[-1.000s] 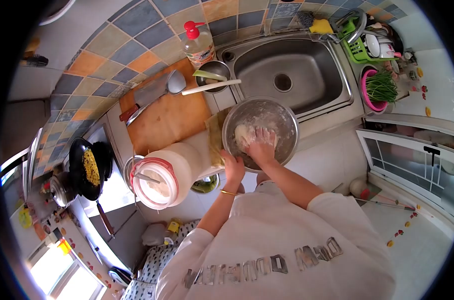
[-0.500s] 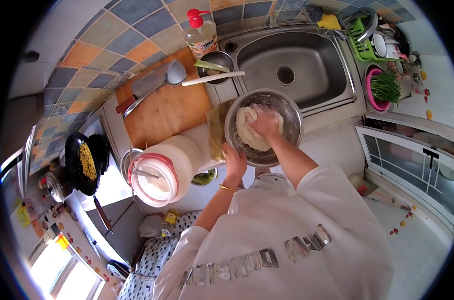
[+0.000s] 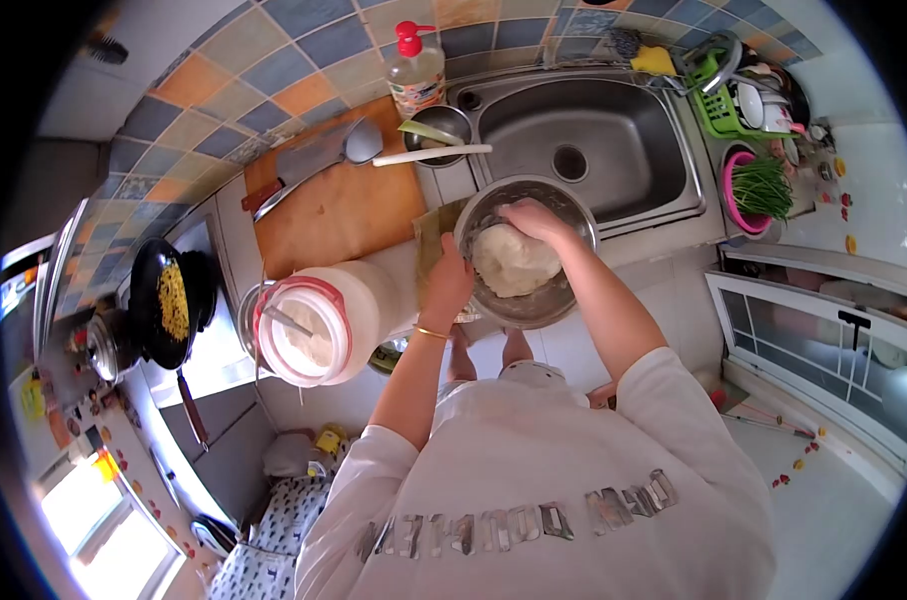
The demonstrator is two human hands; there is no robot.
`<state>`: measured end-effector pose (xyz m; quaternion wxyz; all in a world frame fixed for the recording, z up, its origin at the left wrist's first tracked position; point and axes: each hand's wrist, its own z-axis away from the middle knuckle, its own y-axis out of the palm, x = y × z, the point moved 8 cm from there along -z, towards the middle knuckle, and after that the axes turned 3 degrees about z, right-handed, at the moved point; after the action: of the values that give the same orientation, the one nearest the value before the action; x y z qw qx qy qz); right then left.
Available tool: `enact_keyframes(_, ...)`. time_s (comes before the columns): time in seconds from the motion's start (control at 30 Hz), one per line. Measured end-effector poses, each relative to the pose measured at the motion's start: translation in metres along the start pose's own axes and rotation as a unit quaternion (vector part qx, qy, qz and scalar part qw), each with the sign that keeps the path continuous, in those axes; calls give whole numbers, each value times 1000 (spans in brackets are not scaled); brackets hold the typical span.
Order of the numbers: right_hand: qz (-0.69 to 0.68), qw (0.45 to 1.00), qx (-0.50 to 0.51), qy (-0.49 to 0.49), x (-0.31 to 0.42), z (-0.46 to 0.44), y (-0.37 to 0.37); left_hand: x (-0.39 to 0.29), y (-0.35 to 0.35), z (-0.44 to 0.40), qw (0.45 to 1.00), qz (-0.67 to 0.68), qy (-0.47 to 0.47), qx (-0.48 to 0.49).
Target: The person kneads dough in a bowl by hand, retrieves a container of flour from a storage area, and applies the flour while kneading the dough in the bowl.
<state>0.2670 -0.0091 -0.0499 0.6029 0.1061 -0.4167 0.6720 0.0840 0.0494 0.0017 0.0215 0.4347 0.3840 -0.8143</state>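
A steel mixing bowl (image 3: 577, 290) stands at the counter's front edge, with a pale lump of dough (image 3: 514, 268) inside. Over the far side of the dough is my right hand (image 3: 536, 218), its fingers curled down at the dough's back edge near the bowl wall; their tips are partly hidden. My left hand (image 3: 450, 275) grips the bowl's left rim, the thumb side up. A gold bangle (image 3: 432, 332) circles the left wrist. Under the bowl's left side lies a brownish-green cloth (image 3: 429, 232).
Left of the bowl are a flour tub (image 3: 364, 305) with a red rim and a cutting board (image 3: 339, 215) bearing a cleaver (image 3: 314, 157) and a ladle (image 3: 362, 142). Behind lie a sink (image 3: 614, 130), a small bowl (image 3: 452, 122) and a pump bottle (image 3: 415, 75). A wok (image 3: 154, 340) sits far left.
My right hand has moved from the middle of the dough to its far edge, and the dough now looks rounder and more gathered. My left hand has shifted up along the rim.
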Motion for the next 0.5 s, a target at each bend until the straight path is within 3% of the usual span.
enact_keyframes(0.1,199,980,0,6,30,-2,14,11,6,-4,999,28,-35,-7)
enact_keyframes(0.13,255,966,42,30,50,11,17,14,7,-5,999,36,-28,-14)
enact_keyframes(0.23,330,938,88,61,71,39,31,15,7,-3,998,53,-27,-17)
enact_keyframes(0.27,392,919,54,-5,49,30,52,15,6,-4,998,51,-41,-8)
enact_keyframes(0.3,398,910,106,52,52,52,58,15,6,-6,997,50,-53,1)
enact_keyframes(0.37,459,859,-208,-87,34,69,73,19,7,-6,998,43,-38,-1)
enact_keyframes(0.5,504,818,-151,-232,7,103,80,24,11,-1,998,56,-34,7)
